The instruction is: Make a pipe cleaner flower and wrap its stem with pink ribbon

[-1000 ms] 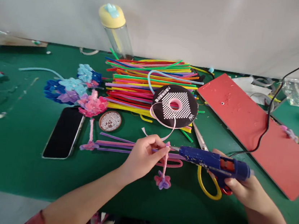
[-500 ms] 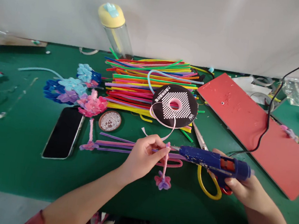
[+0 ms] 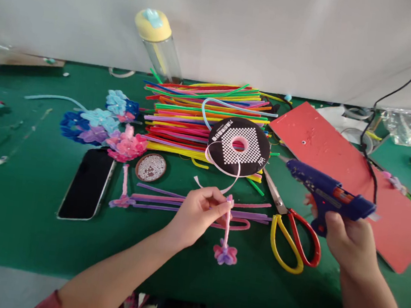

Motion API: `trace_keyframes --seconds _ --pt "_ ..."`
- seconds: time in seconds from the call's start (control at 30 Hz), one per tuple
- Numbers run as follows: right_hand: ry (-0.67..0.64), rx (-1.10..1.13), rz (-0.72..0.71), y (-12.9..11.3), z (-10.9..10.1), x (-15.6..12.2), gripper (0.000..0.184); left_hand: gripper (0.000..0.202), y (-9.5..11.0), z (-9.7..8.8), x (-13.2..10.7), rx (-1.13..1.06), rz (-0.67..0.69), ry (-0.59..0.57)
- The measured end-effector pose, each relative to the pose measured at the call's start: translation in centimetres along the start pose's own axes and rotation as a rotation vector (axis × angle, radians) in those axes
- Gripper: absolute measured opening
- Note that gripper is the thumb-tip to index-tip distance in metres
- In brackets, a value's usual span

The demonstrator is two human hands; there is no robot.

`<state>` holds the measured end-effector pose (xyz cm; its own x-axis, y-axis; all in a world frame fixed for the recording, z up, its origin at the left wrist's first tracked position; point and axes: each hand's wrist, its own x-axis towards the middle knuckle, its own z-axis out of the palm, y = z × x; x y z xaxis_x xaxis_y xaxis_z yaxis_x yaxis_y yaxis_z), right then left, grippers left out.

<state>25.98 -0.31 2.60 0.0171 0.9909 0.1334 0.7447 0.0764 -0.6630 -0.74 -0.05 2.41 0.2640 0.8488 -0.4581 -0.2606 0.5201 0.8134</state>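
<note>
My left hand (image 3: 203, 214) pinches the top of a pink pipe-cleaner stem, from which a pink and purple pipe-cleaner flower (image 3: 225, 254) hangs head down. A blue hot glue gun (image 3: 330, 192) is in my right hand (image 3: 354, 242), its nozzle raised and pointing left, apart from the stem. Loose purple and pink pipe cleaners (image 3: 162, 203) lie beneath my left hand. Scissors (image 3: 295, 242) with one yellow and one red handle rest between my hands. Behind my left hand is a black ribbon spool (image 3: 223, 156) with a loose pink ribbon end.
A phone (image 3: 87, 184), a dish of beads (image 3: 150, 167) and finished fuzzy flowers (image 3: 101, 118) lie on the left. Further back are a heap of coloured pipe cleaners (image 3: 179, 121) and a bottle (image 3: 161, 53). A red board (image 3: 399, 223) lies right, the gun's black cord (image 3: 403, 98) crossing it.
My right hand has drawn the glue gun away from the stem, up and to the right, and its nozzle now tilts upward. My left hand has stayed nearly still, holding the flower.
</note>
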Motion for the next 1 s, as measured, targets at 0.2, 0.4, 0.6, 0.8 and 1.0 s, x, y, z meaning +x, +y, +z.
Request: trace_keyframes --seconds 0.2,0.4,0.6,0.8,1.0 --pt "0.295 -0.650 -0.125 1.6 -0.3 1.6 0.045 0.029 0.0 0.1 0.2 -0.167 -0.127 0.019" --pt "0.214 -0.932 0.083 3.7 -0.5 2.3 0.049 0.027 0.1 0.2 0.1 -0.230 -0.142 -0.020" --pt "0.056 -0.951 0.184 4.6 -0.8 2.4 0.042 0.031 0.2 0.5 -0.1 -0.258 -0.115 -0.020" --pt "0.439 -0.756 -0.020 3.6 -1.2 1.8 0.040 0.032 0.2 0.6 -0.3 -0.268 -0.088 0.003" --pt "0.038 -0.129 -0.409 -3.1 1.8 0.3 0.014 0.031 -0.1 1.0 -0.6 -0.300 -0.072 -0.048"
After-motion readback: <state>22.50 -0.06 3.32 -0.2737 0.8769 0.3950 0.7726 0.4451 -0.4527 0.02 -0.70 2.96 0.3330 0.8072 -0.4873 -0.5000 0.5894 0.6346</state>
